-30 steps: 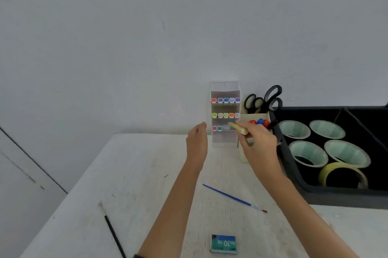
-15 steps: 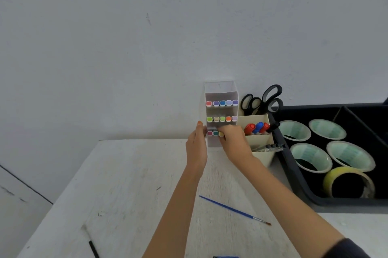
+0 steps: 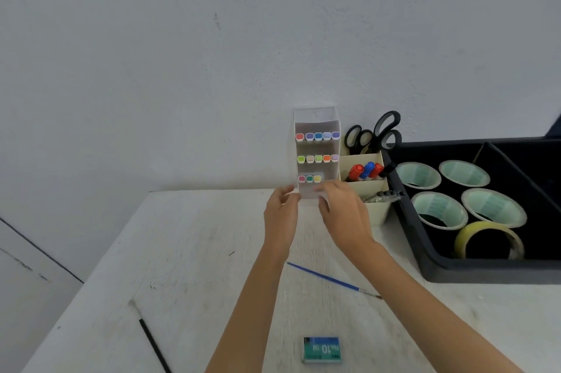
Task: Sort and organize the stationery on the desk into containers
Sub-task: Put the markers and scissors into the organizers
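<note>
Your left hand (image 3: 282,214) rests relaxed against the marker rack's (image 3: 317,122) lower left edge. Your right hand (image 3: 343,214), loose and empty, has drawn back from its base, leaving the yellow marker (image 3: 317,178) in the bottom row.

A plain, pale grey-blue wall (image 3: 182,54) filled the upper part of the view, evenly lit, with a small dark mark (image 3: 216,21) high up. The white desk (image 3: 188,251) stood against it, its top scuffed and scratched. Left of the desk, a dark slanting line (image 3: 39,248) crossed a pale surface (image 3: 24,296).
</note>
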Demonstrator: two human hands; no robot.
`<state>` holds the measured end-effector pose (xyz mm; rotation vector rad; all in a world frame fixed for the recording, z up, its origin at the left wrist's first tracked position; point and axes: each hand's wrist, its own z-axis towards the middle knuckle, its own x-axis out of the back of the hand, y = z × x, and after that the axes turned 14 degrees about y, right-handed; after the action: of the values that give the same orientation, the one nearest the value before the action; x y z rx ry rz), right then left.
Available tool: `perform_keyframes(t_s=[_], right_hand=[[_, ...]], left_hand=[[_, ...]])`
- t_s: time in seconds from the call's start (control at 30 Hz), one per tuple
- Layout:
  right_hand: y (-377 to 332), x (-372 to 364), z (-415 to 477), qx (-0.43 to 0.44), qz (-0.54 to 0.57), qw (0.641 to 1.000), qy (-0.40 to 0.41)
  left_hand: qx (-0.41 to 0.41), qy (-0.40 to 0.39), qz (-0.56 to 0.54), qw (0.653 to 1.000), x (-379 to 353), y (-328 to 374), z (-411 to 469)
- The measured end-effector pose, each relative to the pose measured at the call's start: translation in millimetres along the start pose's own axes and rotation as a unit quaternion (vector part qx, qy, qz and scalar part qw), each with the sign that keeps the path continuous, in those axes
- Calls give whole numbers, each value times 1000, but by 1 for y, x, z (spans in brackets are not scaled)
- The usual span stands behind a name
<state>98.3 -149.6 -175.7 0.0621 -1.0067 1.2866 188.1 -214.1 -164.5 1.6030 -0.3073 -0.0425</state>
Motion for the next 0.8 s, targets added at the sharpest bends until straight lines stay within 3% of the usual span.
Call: perform_keyframes(t_s=[0.13, 0.33, 0.53, 0.67, 0.8], right_hand=[[9, 21, -37, -17, 34, 996, -81], [33, 37, -93, -13, -50, 982, -180], [36, 38, -114, -2, -24, 984, -178], [19, 46, -111, -43, 84, 981, -170], [-12, 45, -106, -61, 186, 963, -185]], left_hand=[[24, 31, -21, 999, 17, -17, -27], [62, 78, -35, 994, 38, -40, -71], [59, 121, -34, 990, 57, -51, -103], [-2, 205, 51, 977, 84, -59, -110], [-51, 322, 210, 922, 127, -79, -106]])
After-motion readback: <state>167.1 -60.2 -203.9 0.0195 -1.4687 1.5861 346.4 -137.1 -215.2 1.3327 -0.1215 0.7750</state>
